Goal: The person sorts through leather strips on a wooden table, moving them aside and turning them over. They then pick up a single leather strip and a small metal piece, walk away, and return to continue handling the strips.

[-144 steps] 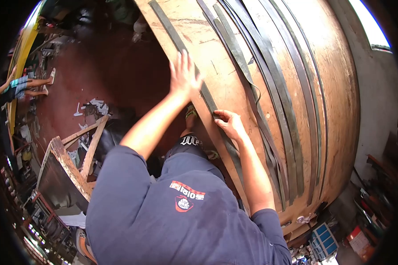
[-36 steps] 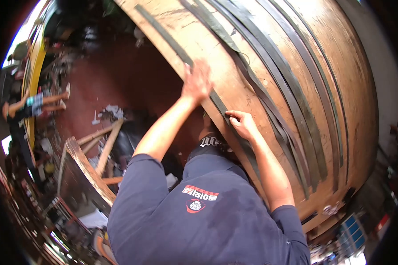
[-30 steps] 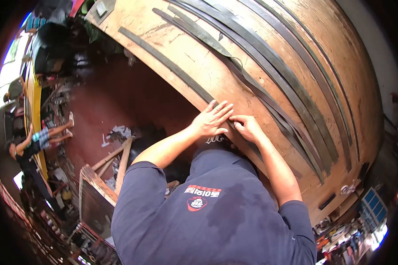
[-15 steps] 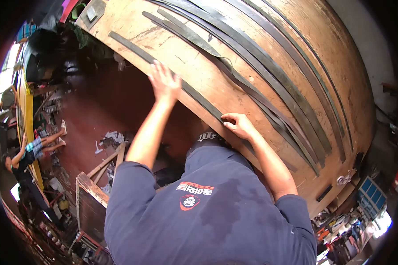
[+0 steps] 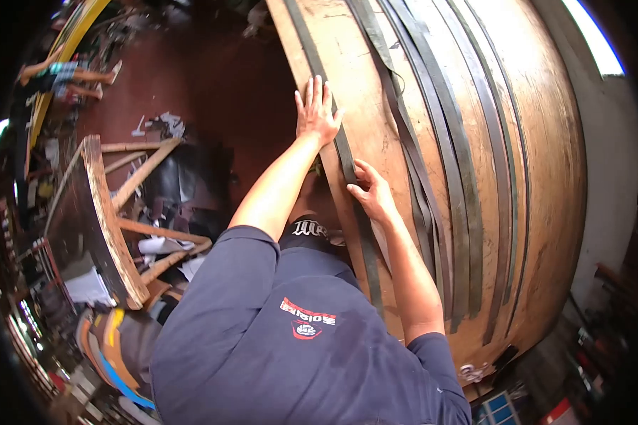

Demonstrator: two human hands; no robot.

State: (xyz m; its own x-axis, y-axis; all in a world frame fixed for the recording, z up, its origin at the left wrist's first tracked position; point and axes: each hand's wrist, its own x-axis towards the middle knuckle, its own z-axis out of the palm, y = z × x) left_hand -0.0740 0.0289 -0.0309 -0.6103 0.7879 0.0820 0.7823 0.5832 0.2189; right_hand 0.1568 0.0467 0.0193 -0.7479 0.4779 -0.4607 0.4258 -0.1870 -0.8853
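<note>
A long dark strip [image 5: 344, 150] lies along the near left edge of the wooden table [image 5: 560, 234]. My left hand [image 5: 319, 113] rests palm down across it, fingers spread and pointing up the strip. Lower down, my right hand [image 5: 376, 193] is at the strip's right edge, its fingers loosely bent and the thumb apart from them. Whether its fingertips pinch the edge is too small to tell. Several more dark strips [image 5: 461, 163] lie lengthwise on the table to the right of my hands, some overlapping or twisted.
A wooden frame [image 5: 106, 219] with scraps around it stands at the left. Rolled material [image 5: 124, 343] lies below it. At the upper left a person [image 5: 64, 74] is beside a yellow beam [image 5: 71, 35]. A blue-paned object [image 5: 500, 411] is at the lower right.
The whole view has turned, so the table and strips now run more upright. My left hand remains flat on the strip; my right hand's fingers have moved slightly at its edge.
</note>
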